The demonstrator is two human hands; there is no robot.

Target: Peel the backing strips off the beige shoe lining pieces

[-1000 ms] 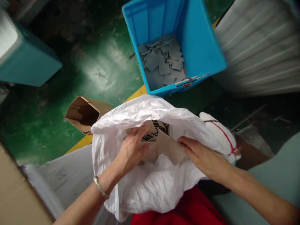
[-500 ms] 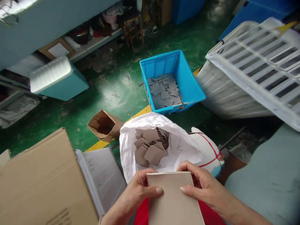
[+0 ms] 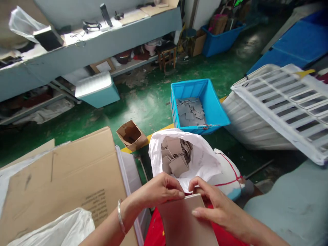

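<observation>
Beige sheet (image 3: 187,222) over red cloth (image 3: 155,229), left hand (image 3: 164,189) pinching its far edge, right hand (image 3: 214,201) gripping it near its far right corner. Beyond, an open white sack (image 3: 203,159) containing beige pieces (image 3: 178,165); farther off, a blue bin (image 3: 215,109)

The bottom of my view cuts off the board (image 3: 188,223) I hold and both my forearms (image 3: 105,230). My left hand (image 3: 162,189) hides part of the board's top edge; how many layers it has, I can't tell. Print (image 3: 96,208) on the box (image 3: 66,171) is too small to read.
</observation>
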